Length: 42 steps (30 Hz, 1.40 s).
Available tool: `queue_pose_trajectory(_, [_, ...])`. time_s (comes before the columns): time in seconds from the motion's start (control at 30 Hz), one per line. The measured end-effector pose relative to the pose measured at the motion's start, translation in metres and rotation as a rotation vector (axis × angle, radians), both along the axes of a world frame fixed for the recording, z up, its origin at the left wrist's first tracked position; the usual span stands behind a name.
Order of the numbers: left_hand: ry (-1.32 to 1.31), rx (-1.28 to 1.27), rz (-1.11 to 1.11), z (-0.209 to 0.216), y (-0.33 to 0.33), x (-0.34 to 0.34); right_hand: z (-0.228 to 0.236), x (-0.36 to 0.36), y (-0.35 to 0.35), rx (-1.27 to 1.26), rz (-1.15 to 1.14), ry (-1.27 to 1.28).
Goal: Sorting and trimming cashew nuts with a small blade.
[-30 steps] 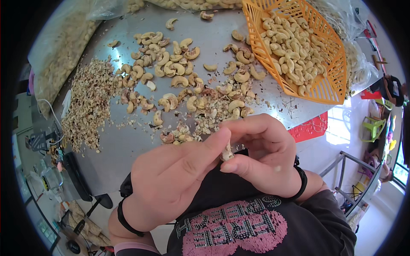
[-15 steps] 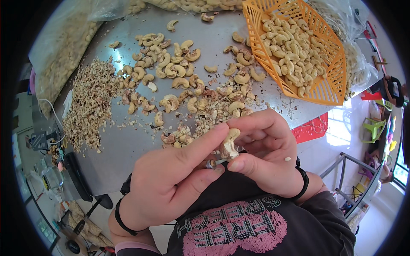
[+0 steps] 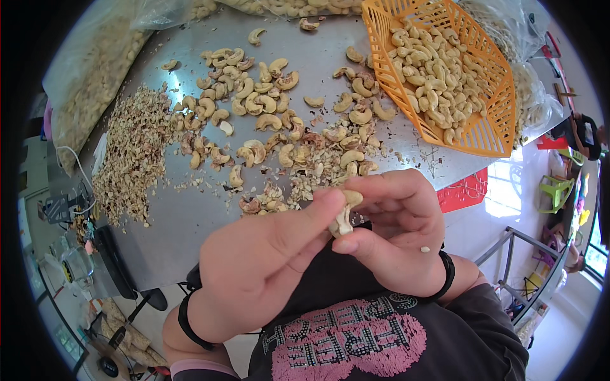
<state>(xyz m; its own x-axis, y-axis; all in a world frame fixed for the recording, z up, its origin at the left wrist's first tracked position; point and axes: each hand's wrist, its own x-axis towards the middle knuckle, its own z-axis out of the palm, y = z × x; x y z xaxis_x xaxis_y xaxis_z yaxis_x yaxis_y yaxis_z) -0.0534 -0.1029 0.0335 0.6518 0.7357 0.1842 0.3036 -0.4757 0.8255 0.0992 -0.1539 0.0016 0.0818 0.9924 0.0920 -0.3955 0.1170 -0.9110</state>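
In front of my chest, my right hand [image 3: 400, 235] is closed, pinching a pale, curved cashew nut [image 3: 344, 219] between thumb and fingers. My left hand [image 3: 260, 263] is closed too, and one of its fingertips presses against the nut's left side. The thin small knife that showed in the left hand half a second ago is hidden behind its fingers now. Beyond my hands on the metal table [image 3: 190, 235] lie loose cashews [image 3: 251, 95], several with brown skin on them. Flaky skin crumbs [image 3: 311, 178] are spread among the nearest ones. A tiny white crumb sticks to my right palm.
An orange slatted basket [image 3: 489, 136] of pale cashews stands at the far right. A heap of skin crumbs [image 3: 133, 146] lies at the left, beside a clear bag [image 3: 89, 95] of nuts. More bags line the far edge. Stools and a person are off to the right.
My left fingers have closed in on the nut, and the knife has gone out of sight behind them. The nut has turned slightly in my right fingers.
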Motion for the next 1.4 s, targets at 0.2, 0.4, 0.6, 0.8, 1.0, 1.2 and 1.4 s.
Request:
queue_pose_trajectory(0.2, [-0.050, -0.235, -0.009, 0.005, 0.002, -0.004, 0.003, 0.005, 0.003, 0.027, 0.041, 0.011])
queue_pose_trajectory(0.4, [-0.030, -0.231, -0.048, 0.005, 0.003, -0.005, 0.004, 0.007, 0.002, 0.023, 0.036, -0.033])
queue_pose_trajectory(0.6, [-0.006, -0.042, -0.049, 0.001, 0.005, -0.002, 0.000, 0.001, 0.000, 0.001, -0.010, -0.020])
queue_pose_trajectory(0.8, [-0.049, -0.289, 0.025, 0.005, 0.002, -0.002, 0.002, 0.001, 0.004, -0.040, 0.015, 0.057])
queue_pose_trajectory(1.0, [-0.059, -0.307, -0.004, 0.006, 0.006, -0.004, 0.003, 0.005, 0.007, -0.084, 0.078, 0.252])
queue_pose_trajectory(1.2, [-0.044, -0.153, -0.041, 0.002, 0.010, -0.003, 0.002, 0.006, 0.006, -0.097, 0.087, 0.245])
queue_pose_trajectory(1.4, [-0.027, -0.070, -0.029, -0.002, 0.010, -0.003, 0.004, 0.005, 0.005, -0.119, 0.080, 0.176])
